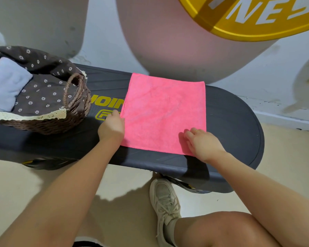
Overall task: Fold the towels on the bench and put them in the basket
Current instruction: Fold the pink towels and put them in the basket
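A pink towel (pixel 165 111) lies spread flat on the dark bench (pixel 234 125). My left hand (pixel 111 126) pinches the towel's left edge near its front corner. At the front right corner, my right hand (pixel 202 144) rests on the towel with fingers curled on the cloth. On the bench's left end stands a wicker basket (pixel 75 113) with a brown flowered lining. A folded light blue towel (pixel 6 82) lies inside it.
A white wall with a pink and yellow painted logo (pixel 248 20) rises right behind the bench. My shoe (pixel 165 202) and knee (pixel 227 230) are on the pale floor in front of the bench. The bench's right end is bare.
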`<act>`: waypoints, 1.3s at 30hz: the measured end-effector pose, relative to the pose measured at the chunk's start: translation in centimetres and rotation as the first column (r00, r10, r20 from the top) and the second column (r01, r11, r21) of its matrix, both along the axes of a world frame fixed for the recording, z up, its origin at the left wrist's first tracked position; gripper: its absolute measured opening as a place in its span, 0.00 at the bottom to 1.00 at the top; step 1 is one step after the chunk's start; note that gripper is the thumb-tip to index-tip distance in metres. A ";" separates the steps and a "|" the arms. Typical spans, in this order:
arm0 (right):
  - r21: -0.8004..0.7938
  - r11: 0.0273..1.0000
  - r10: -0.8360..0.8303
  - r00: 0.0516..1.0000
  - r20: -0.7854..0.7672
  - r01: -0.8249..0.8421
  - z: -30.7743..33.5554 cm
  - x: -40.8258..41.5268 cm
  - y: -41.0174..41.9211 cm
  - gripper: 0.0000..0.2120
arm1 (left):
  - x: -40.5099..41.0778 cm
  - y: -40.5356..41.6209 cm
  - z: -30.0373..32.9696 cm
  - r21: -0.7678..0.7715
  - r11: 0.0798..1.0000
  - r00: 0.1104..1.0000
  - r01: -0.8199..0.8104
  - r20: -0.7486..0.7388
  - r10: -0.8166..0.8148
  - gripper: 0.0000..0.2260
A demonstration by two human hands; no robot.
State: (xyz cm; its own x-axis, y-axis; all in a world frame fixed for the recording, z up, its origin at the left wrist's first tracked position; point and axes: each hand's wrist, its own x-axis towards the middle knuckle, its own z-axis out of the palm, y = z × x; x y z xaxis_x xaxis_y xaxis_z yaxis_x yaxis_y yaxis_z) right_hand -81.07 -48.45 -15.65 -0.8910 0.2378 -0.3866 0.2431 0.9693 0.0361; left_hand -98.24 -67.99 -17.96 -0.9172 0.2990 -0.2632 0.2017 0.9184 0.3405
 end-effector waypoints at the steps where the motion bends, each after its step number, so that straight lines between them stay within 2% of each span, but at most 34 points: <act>1: -0.004 1.000 -0.005 1.000 -0.015 0.005 -0.2 -0.3 -0.1 0.17 | -0.4 0.3 0.1 -0.031 0.999 1.000 -0.009 0.005 0.009 0.16; 6: 0.013 0.994 -0.106 0.992 -0.073 0.108 -0.3 -1.6 0.1 0.22 | -1.8 1.5 0.6 -0.133 0.991 0.997 -0.025 0.074 0.035 0.18; 11: -0.031 0.981 -0.191 0.980 -0.050 0.189 -0.7 -1.5 0.5 0.21 | -2.4 1.5 0.5 -0.083 0.995 0.987 -0.064 0.140 0.075 0.17; 14: -0.041 0.971 -0.237 0.971 -0.033 0.236 -0.5 -1.6 0.4 0.21 | -1.8 0.3 0.0 -0.013 0.997 0.995 -0.078 0.053 0.079 0.14; 16: -0.020 0.976 -0.219 0.975 -0.028 0.218 -0.6 -1.6 0.4 0.20 | -1.8 0.0 -0.1 0.007 0.997 0.993 -0.082 -0.083 0.082 0.10; 18: -0.078 0.980 -0.191 0.973 -0.130 0.183 -0.9 -1.8 0.7 0.22 | -1.8 0.4 -0.3 0.071 0.997 0.959 0.012 -0.285 0.008 0.07; 20: -0.220 0.966 -0.188 0.951 -0.244 0.134 -1.2 -2.4 0.8 0.28 | -1.4 1.5 -0.8 0.112 0.948 0.885 0.296 -0.406 -0.228 0.12; 21: -0.260 0.960 -0.171 0.952 -0.252 0.103 -1.4 -2.8 0.6 0.31 | -0.9 2.1 -1.2 0.083 0.897 0.828 0.433 -0.430 -0.360 0.18; 23: -0.260 0.963 -0.112 0.980 -0.163 0.067 -2.0 -3.1 0.3 0.32 | 0.7 3.1 -2.0 -0.022 0.816 0.781 0.577 -0.278 -0.559 0.29; 24: -0.220 0.973 -0.085 0.993 -0.086 0.065 -2.4 -2.9 0.3 0.32 | 1.2 3.3 -2.6 -0.067 0.800 0.782 0.597 -0.172 -0.598 0.30; 26: -0.126 0.987 -0.096 0.994 0.050 0.101 -2.9 -2.0 0.6 0.33 | 1.2 3.1 -3.7 -0.161 0.796 0.792 0.584 -0.105 -0.602 0.30; 30: -0.080 0.967 -0.226 0.958 0.174 0.243 -2.6 0.6 1.6 0.33 | 0.2 1.4 -4.1 -0.161 0.841 0.831 0.517 -0.139 -0.538 0.35; 32: -0.057 0.963 -0.244 0.941 0.233 0.263 -2.0 1.8 2.1 0.34 | 0.0 0.1 -4.2 -0.128 0.844 0.823 0.521 -0.183 -0.537 0.40; 34: -0.028 0.965 -0.242 0.930 0.277 0.260 -1.6 2.9 2.6 0.35 | -0.2 -1.3 -4.4 -0.143 0.834 0.813 0.532 -0.189 -0.551 0.39; 37: -0.021 0.975 -0.210 0.951 0.228 0.221 -0.7 4.3 2.9 0.36 | 0.6 -2.3 -3.7 -0.246 0.806 0.789 0.538 -0.190 -0.584 0.35; 39: -0.064 0.991 -0.110 0.992 0.066 0.114 -0.1 5.0 2.8 0.33 | 1.6 -1.8 -2.6 -0.274 0.780 0.734 0.562 -0.271 -0.623 0.29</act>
State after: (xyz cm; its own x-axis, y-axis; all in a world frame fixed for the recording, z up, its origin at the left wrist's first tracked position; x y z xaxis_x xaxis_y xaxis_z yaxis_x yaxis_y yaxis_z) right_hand -76.10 -45.67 -15.72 -0.8338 0.3062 -0.4593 0.3496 0.9368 -0.0101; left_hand -96.67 -69.74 -20.55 -0.6054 0.7922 -0.0767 0.7942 0.6076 0.0077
